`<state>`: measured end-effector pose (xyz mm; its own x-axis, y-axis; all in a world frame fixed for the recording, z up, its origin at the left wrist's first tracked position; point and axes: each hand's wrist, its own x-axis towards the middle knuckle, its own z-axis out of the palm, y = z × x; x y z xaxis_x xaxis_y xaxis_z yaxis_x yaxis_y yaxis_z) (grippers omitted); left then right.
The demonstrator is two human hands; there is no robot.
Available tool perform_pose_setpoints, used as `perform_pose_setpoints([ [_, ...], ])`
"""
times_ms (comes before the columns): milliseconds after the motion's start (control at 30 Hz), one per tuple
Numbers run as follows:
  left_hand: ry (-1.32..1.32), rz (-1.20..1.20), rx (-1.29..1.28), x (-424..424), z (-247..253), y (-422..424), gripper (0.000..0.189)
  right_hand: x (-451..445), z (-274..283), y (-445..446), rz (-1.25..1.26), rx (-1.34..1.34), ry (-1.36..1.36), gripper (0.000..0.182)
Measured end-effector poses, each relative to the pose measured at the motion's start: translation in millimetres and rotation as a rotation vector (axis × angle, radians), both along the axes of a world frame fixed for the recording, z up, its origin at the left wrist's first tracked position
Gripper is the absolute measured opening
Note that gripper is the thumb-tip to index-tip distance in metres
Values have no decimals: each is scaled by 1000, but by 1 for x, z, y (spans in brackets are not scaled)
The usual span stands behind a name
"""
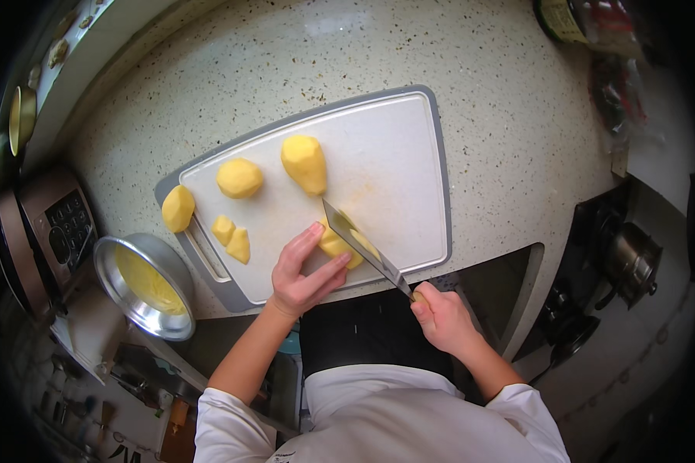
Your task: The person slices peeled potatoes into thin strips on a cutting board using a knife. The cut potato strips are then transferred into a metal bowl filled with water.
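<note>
My right hand (444,317) is closed around the handle of a kitchen knife (360,246), whose blade slants across a peeled potato (333,243) near the front edge of a white cutting board (394,173) with a grey rim. The fingertips of my left hand (307,272) press on that potato, left of the blade. A thin slice lies against the blade's far side. Farther back on the board stand a large peeled potato (304,164) and a rounder one (240,178). Two cut chunks (232,238) lie left of my left hand. Another potato (178,209) rests at the board's left end.
A steel bowl (181,327) with yellow contents stands left of the board, beside an appliance with a keypad (68,231). The speckled countertop (498,116) surrounds the board. A metal pot (631,263) sits on the stove at right; packages (616,92) lie at the far right.
</note>
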<state>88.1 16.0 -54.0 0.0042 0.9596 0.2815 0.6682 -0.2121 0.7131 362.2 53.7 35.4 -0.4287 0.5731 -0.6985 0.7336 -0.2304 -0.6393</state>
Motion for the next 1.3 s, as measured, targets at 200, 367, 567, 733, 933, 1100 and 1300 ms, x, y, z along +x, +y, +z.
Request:
perform_pose_setpoints([
  [200, 10, 2, 5, 0, 0, 1, 43, 12, 4, -14, -35, -5, -58, 30],
  [367, 1, 0, 6, 0, -3, -2, 46, 35, 13, -35, -56, 19, -70, 25],
  [567, -1, -14, 20, 0, -5, -3, 50, 48, 23, -37, -115, -80, 11, 38],
  [733, -9, -13, 26, 0, -5, -3, 49, 39, 29, -29, -122, -79, 56, 49],
  [933, -12, -21, 15, -2, -3, -2, 47, 34, 29, -27, -121, -73, 89, 46],
  [1100, -18, -11, 20, -1, -5, -3, 46, 32, 30, -27, -116, -66, 81, 44],
  [1300, -23, 12, 32, -1, -5, -3, 45, 29, 30, -21, -86, -75, 77, 44],
])
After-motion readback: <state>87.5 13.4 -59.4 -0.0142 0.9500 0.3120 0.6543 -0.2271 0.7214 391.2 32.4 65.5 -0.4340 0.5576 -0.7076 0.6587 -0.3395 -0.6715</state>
